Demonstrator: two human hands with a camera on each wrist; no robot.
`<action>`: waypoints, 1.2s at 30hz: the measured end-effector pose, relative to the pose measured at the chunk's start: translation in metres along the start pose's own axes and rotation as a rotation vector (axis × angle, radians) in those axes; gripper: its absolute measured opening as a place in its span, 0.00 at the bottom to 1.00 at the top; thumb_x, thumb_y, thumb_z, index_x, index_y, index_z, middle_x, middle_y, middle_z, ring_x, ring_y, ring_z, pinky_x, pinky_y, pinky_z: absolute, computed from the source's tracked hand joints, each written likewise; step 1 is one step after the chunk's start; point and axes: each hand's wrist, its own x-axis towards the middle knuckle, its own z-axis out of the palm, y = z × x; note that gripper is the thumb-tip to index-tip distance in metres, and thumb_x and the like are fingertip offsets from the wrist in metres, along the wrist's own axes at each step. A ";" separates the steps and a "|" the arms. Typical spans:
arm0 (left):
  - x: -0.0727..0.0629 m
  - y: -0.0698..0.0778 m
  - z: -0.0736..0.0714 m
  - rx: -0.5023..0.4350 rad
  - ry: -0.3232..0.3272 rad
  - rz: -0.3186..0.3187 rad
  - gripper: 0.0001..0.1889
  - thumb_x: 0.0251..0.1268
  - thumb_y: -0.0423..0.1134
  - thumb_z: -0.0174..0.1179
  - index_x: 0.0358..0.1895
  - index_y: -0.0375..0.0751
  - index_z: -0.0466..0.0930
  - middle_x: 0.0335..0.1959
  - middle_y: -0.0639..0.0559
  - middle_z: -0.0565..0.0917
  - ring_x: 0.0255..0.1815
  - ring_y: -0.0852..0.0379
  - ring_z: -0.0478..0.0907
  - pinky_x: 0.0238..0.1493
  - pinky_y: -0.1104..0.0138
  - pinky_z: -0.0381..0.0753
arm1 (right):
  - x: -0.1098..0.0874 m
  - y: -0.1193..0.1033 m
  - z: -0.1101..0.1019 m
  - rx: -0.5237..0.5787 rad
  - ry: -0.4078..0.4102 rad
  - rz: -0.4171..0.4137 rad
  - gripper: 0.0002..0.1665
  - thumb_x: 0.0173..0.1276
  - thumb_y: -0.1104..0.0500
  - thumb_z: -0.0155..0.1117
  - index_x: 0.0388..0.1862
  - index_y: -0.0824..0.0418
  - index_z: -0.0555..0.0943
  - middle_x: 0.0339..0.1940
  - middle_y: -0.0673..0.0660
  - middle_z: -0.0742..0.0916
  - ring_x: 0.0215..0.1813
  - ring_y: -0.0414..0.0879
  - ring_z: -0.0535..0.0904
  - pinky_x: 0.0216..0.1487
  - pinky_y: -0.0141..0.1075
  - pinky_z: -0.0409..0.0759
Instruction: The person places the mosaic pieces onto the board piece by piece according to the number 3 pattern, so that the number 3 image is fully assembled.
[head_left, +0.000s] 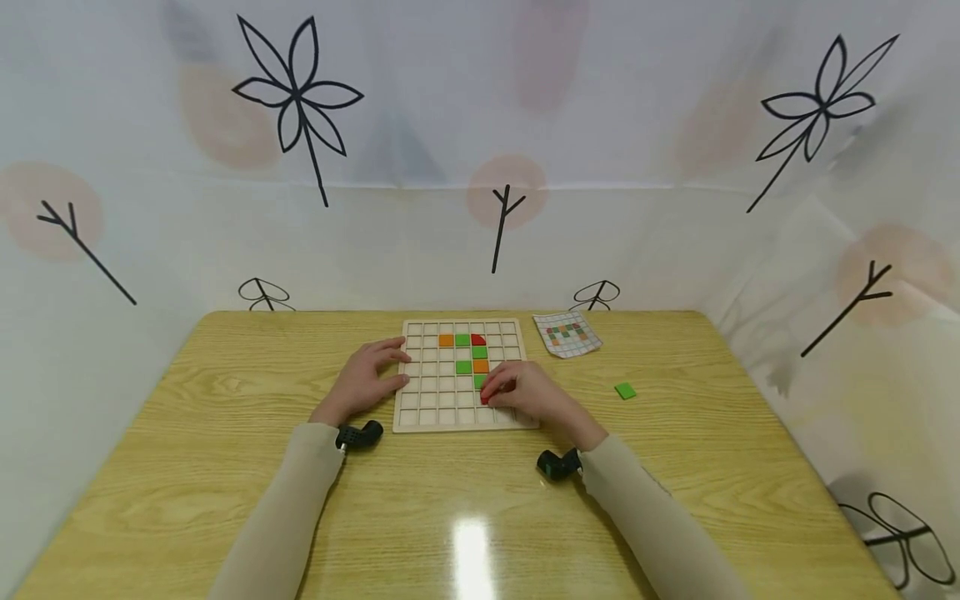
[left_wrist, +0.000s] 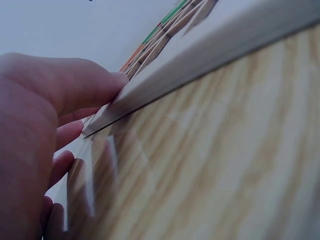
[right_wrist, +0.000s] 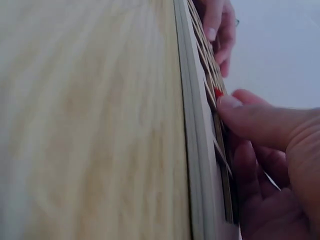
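Observation:
A pale wooden grid board point(head_left: 435, 417) lies on the table in the head view. Orange point(head_left: 446, 341), green and red tiles sit in some of its squares, in a row at the top and a column below. My right hand point(head_left: 528, 392) pinches a red tile point(head_left: 485, 397) between thumb and fingers at the lower part of that column. In the right wrist view only a sliver of the red tile point(right_wrist: 218, 93) shows by the thumb. My left hand point(head_left: 365, 379) touches the board's left edge with its fingers spread; in the left wrist view the thumb point(left_wrist: 95, 82) rests against the rim.
A paper card point(head_left: 567, 335) with a coloured grid pattern lies to the right of the board. A loose green tile point(head_left: 626, 391) lies farther right on the wooden table point(head_left: 405, 517). Patterned cloth point(head_left: 420, 242) hangs behind and at the sides.

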 end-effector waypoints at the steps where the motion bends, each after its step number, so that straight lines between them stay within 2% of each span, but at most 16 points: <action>1: 0.000 0.000 0.000 0.000 0.002 0.000 0.16 0.68 0.44 0.64 0.56 0.45 0.83 0.74 0.48 0.68 0.73 0.42 0.62 0.70 0.43 0.59 | 0.000 0.001 -0.001 0.012 -0.008 0.002 0.06 0.64 0.65 0.72 0.36 0.55 0.90 0.45 0.48 0.87 0.53 0.46 0.80 0.56 0.40 0.79; 5: -0.001 0.001 0.000 0.005 0.008 0.003 0.16 0.68 0.44 0.64 0.56 0.44 0.82 0.74 0.47 0.68 0.73 0.41 0.61 0.70 0.43 0.59 | 0.001 0.008 -0.005 0.064 -0.050 0.013 0.07 0.67 0.65 0.69 0.38 0.56 0.90 0.48 0.49 0.87 0.59 0.48 0.78 0.62 0.43 0.76; 9: -0.001 0.002 0.000 -0.002 0.006 -0.001 0.16 0.68 0.44 0.64 0.55 0.44 0.83 0.74 0.47 0.68 0.73 0.41 0.61 0.70 0.43 0.58 | 0.000 0.009 -0.008 0.084 -0.085 0.024 0.07 0.69 0.64 0.67 0.41 0.56 0.90 0.51 0.50 0.86 0.61 0.48 0.77 0.63 0.43 0.75; 16: 0.000 0.003 0.000 -0.013 0.002 -0.010 0.15 0.68 0.44 0.63 0.55 0.45 0.83 0.74 0.48 0.68 0.73 0.42 0.61 0.70 0.44 0.59 | 0.000 0.007 -0.011 0.077 -0.106 0.053 0.12 0.71 0.66 0.63 0.50 0.58 0.87 0.51 0.54 0.85 0.46 0.47 0.77 0.47 0.38 0.77; 18: 0.000 0.002 0.000 -0.011 0.000 -0.014 0.15 0.69 0.44 0.63 0.55 0.45 0.83 0.74 0.48 0.68 0.73 0.42 0.61 0.70 0.44 0.58 | 0.001 0.006 -0.011 0.076 -0.109 0.071 0.13 0.71 0.66 0.64 0.51 0.58 0.86 0.51 0.53 0.84 0.44 0.46 0.76 0.45 0.37 0.76; 25: 0.000 0.001 0.000 -0.011 0.003 -0.013 0.15 0.68 0.44 0.63 0.54 0.45 0.83 0.74 0.48 0.68 0.73 0.42 0.61 0.70 0.44 0.58 | 0.004 0.003 -0.012 0.028 -0.123 0.092 0.15 0.70 0.66 0.64 0.53 0.55 0.86 0.49 0.51 0.84 0.43 0.47 0.75 0.45 0.38 0.75; 36: 0.000 0.000 0.001 -0.004 0.005 -0.010 0.15 0.68 0.44 0.63 0.54 0.45 0.83 0.74 0.49 0.68 0.73 0.43 0.61 0.71 0.45 0.58 | 0.009 -0.002 -0.007 0.002 -0.124 0.111 0.11 0.67 0.63 0.69 0.47 0.56 0.88 0.45 0.51 0.83 0.42 0.46 0.74 0.46 0.39 0.75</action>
